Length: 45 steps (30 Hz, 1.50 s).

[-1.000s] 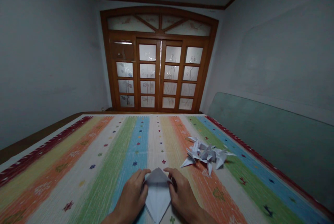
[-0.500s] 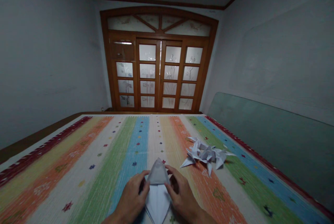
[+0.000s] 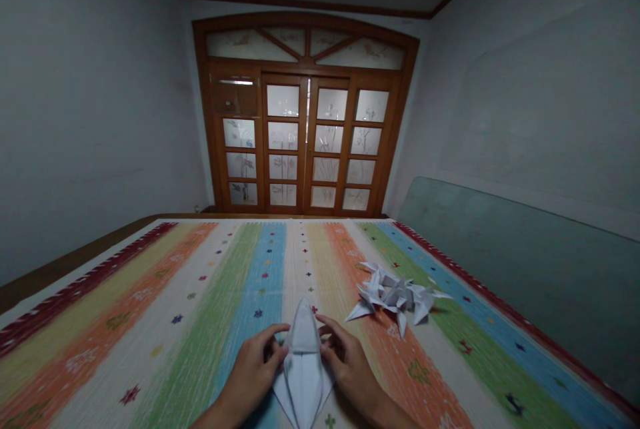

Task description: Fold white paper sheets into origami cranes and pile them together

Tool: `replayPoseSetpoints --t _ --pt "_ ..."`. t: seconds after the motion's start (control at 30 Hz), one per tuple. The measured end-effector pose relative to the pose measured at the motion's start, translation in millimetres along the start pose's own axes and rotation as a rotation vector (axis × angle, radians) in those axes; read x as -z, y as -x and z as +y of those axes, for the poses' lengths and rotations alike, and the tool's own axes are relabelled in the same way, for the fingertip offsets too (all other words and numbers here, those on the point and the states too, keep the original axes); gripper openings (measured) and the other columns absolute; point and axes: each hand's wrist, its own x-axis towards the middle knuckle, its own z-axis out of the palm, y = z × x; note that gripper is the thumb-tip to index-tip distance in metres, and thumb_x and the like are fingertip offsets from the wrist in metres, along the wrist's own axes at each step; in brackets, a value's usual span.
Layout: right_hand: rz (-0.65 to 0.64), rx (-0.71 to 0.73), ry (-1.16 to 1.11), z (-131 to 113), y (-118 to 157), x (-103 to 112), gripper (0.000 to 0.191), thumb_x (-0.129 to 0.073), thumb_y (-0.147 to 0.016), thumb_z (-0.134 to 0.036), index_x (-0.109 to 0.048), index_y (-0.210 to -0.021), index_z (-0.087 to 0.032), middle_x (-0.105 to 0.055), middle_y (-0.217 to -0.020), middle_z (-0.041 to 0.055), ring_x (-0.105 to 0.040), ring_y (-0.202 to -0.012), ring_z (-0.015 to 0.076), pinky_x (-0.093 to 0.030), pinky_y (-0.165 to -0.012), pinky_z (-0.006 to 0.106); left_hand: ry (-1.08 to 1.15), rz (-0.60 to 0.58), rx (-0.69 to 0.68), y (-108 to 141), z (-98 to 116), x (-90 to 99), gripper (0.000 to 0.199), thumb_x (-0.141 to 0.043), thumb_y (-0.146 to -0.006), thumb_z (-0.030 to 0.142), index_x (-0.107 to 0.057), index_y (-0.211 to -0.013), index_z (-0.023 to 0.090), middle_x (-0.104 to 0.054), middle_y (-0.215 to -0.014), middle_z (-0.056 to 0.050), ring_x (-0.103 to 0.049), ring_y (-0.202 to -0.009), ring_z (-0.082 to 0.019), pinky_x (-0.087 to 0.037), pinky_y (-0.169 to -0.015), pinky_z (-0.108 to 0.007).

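Observation:
A white folded origami paper [image 3: 306, 376] lies before me, long and pointed, with a raised flap at its far end and a crosswise crease near its middle. My left hand [image 3: 257, 356] pinches its left edge between thumb and curled fingers. On the opposite edge, my right hand [image 3: 347, 359] grips the paper the same way, thumb near the crease. Side layers of the paper spread out beneath the narrow centre. To the right rests a cluster of folded paper cranes [image 3: 397, 292], apart from both hands.
A striped, patterned tablecloth [image 3: 200, 336] covers the table. Along the right side stands a pale green panel [image 3: 500, 242]. Wooden doors with glass panes [image 3: 307, 142] are at the far end, between bare walls.
The far flap of the paper has become narrower and longer, its sides drawn inward. The lower side layers now show wider. Both hands have shifted only slightly.

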Motion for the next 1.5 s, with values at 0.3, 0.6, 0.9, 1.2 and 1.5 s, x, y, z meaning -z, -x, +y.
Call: replayPoseSetpoints --t 0.3,0.6,0.9,1.2,1.5 --pt "-0.025 0.011 0.078 -4 2 -4 0.033 -0.064 -0.08 -0.021 -0.069 -0.112 -0.019 -0.071 -0.088 0.0036 -0.063 -0.072 0.0189 -0.049 -0.066 0.028 -0.097 0.055 -0.011 -2 6 2.0 0.02 -0.064 -0.075 0.032 -0.069 -0.09 0.02 -0.065 -0.077 0.0 -0.058 -0.067 -0.021 -0.042 -0.066 -0.029" --pt "-0.034 0.069 0.2 -6 4 -2 0.029 -0.064 -0.078 -0.015 -0.074 -0.105 -0.02 -0.071 -0.091 0.0059 -0.063 -0.08 0.0213 -0.049 -0.074 0.031 0.068 -0.011 -0.014 1 3 -4.6 0.026 -0.065 -0.073 0.027 -0.057 -0.097 0.023 -0.061 -0.069 0.005 -0.057 -0.064 -0.019 -0.041 -0.064 -0.027" --pt "-0.046 0.062 0.097 1 7 -4 0.045 -0.06 -0.076 -0.008 -0.069 -0.118 -0.021 -0.069 -0.099 0.0049 -0.064 -0.088 0.0215 -0.049 -0.078 0.03 0.201 -0.047 -0.073 5 2 -8.9 0.022 -0.065 -0.077 0.022 -0.055 -0.097 0.021 -0.059 -0.074 0.004 -0.057 -0.067 -0.017 -0.042 -0.065 -0.027" --pt "-0.078 0.045 0.075 -2 9 -5 0.064 -0.056 -0.074 -0.004 -0.056 -0.136 -0.023 -0.064 -0.086 -0.0011 -0.06 -0.074 0.017 -0.043 -0.068 0.026 0.192 -0.049 -0.088 7 -2 -11.5 0.024 -0.065 -0.077 0.016 -0.057 -0.099 0.021 -0.06 -0.076 0.003 -0.059 -0.069 -0.018 -0.043 -0.066 -0.027" --pt "-0.169 0.041 0.118 5 11 -7 0.094 -0.056 -0.073 0.0 -0.026 -0.158 -0.027 -0.051 -0.08 -0.0058 -0.051 -0.068 0.0139 -0.037 -0.063 0.024 0.022 -0.102 -0.146 7 -13 -13.5 0.049 -0.063 -0.074 0.008 -0.058 -0.121 0.022 -0.062 -0.082 0.003 -0.059 -0.078 -0.02 -0.041 -0.075 -0.029"
